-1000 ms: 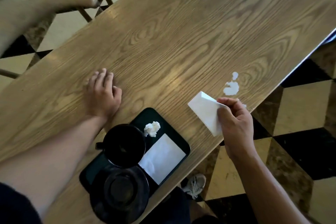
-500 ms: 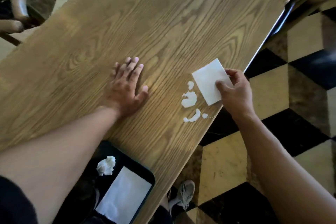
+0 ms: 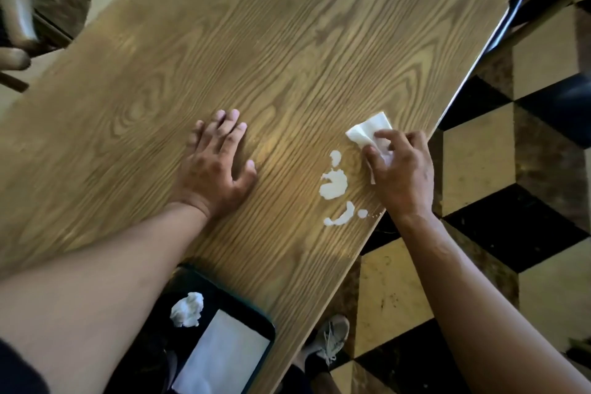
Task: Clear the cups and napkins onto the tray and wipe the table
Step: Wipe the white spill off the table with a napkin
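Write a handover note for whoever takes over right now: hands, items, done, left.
Left hand: open, flat on the table, holding nothing.
Right hand: pressing a white napkin to the table just right of the spill, near the table's edge.
White spill: several blobs, not wiped yet.
Tray: at the near edge, carrying a crumpled napkin and a flat napkin. Cups are out of view.
Done: no cups or loose napkins on the visible table.
Left: wipe the spill, then put the used napkin on the tray.
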The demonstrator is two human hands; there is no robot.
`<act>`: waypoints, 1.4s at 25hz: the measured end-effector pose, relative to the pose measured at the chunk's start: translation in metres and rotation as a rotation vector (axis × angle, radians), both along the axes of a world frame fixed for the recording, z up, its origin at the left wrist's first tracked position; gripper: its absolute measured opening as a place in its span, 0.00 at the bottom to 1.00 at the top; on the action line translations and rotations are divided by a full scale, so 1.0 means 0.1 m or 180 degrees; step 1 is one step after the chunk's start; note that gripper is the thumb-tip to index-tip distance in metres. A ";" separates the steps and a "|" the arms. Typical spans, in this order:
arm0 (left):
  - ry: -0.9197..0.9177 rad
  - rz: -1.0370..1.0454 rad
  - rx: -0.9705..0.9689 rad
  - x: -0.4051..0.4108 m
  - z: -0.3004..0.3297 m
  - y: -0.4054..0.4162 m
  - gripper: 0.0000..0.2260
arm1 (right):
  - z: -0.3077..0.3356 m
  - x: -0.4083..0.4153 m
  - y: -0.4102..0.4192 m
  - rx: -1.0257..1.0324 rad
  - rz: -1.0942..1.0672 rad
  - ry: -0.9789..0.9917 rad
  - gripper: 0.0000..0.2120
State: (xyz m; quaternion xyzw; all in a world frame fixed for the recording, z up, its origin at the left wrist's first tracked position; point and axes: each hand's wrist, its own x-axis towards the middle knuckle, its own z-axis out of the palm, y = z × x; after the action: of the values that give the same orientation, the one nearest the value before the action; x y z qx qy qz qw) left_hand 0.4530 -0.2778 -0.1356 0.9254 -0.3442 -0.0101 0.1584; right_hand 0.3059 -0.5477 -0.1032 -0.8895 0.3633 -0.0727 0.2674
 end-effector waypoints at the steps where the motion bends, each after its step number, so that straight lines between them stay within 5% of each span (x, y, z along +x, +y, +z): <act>1: -0.0014 -0.0007 0.0014 0.00 0.00 0.00 0.31 | 0.00 0.03 -0.03 -0.0038 0.0020 -0.0115 0.14; 16: -0.0052 0.0031 0.0028 0.00 0.00 0.01 0.31 | 0.22 0.20 -0.04 0.0393 0.2741 -0.0056 0.07; 23: -0.0074 0.0028 0.0049 0.00 0.01 0.01 0.30 | 0.16 0.42 0.07 0.0319 0.1993 -0.0112 0.06; 30: -0.0023 0.0045 -0.0027 -0.01 0.00 0.01 0.31 | 0.26 0.13 0.16 0.0660 0.3442 0.0265 0.05; 35: -0.0090 0.0007 -0.0026 0.01 -0.01 0.03 0.30 | 0.23 0.37 0.13 0.0392 0.3010 -0.0051 0.05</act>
State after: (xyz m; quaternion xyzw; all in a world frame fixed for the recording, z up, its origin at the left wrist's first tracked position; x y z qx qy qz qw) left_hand 0.4539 -0.2750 -0.1368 0.9252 -0.3454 0.0047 0.1574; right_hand 0.3430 -0.5352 -0.0805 -0.9392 -0.0798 0.0718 0.3262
